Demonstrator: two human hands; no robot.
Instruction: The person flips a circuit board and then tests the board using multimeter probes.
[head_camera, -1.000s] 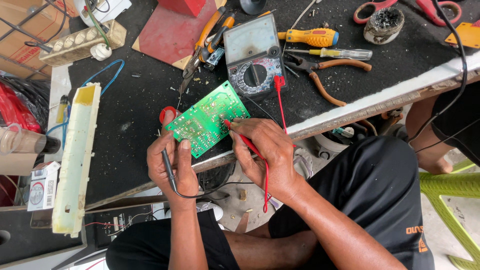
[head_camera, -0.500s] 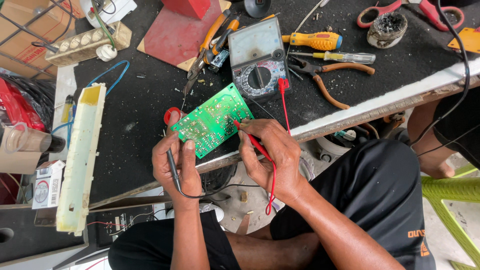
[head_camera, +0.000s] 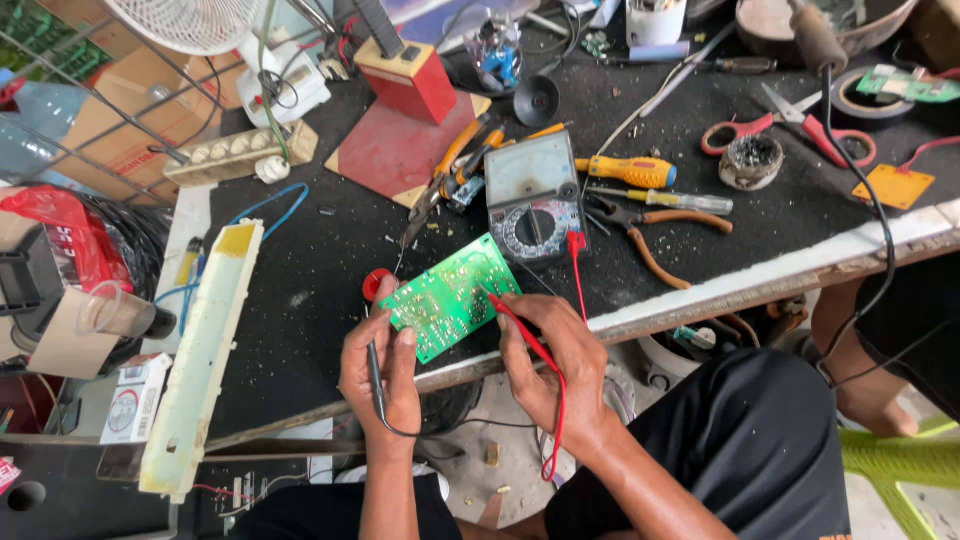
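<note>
A green circuit board (head_camera: 447, 298) lies tilted on the black bench top near its front edge. My left hand (head_camera: 380, 372) holds a black test probe (head_camera: 374, 372) upright, its tip at the board's left edge. My right hand (head_camera: 550, 368) grips a red test probe (head_camera: 512, 322) whose tip touches the board's right side. Red and black leads run back to the grey analogue multimeter (head_camera: 533, 193) just behind the board.
Orange-handled pliers (head_camera: 655, 240), screwdrivers (head_camera: 625, 171), red scissors (head_camera: 765, 127), a red block (head_camera: 405, 85) and a white power strip (head_camera: 235, 155) crowd the bench. A long cream casing (head_camera: 200, 360) lies at the left. Another person's leg (head_camera: 860, 385) is at right.
The view has shifted and tilted, so more of the bench's back shows. Both hands keep their probes on the green board, which has barely moved.
</note>
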